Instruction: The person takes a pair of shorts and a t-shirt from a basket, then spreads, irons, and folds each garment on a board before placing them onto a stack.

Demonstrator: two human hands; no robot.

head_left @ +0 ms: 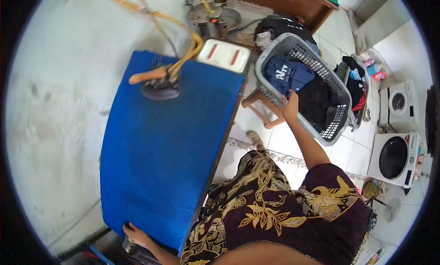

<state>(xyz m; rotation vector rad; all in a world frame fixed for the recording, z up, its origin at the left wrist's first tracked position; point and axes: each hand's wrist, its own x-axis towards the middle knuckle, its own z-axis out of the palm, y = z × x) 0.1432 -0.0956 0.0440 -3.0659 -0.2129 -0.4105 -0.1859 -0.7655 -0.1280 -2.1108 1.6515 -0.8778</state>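
My right hand (289,104) reaches into a grey plastic laundry basket (337,123) and closes on a dark garment (316,100) lying beside a navy shirt with white letters (286,72). The basket rests on a small wooden stool (261,104). My left hand (135,234) grips the near end of the blue padded ironing board (160,146), with its fingers curled over the edge. An iron with an orange handle (158,81) sits at the far end of the board, its yellow cord (183,31) running up and away.
A white iron rest with red stripes (223,54) sits at the board's far corner. A second basket of clothes (357,88), two white washing machines (398,157), a wooden cabinet (284,1) and a metal pot (213,15) stand around. A grey wall is on the left.
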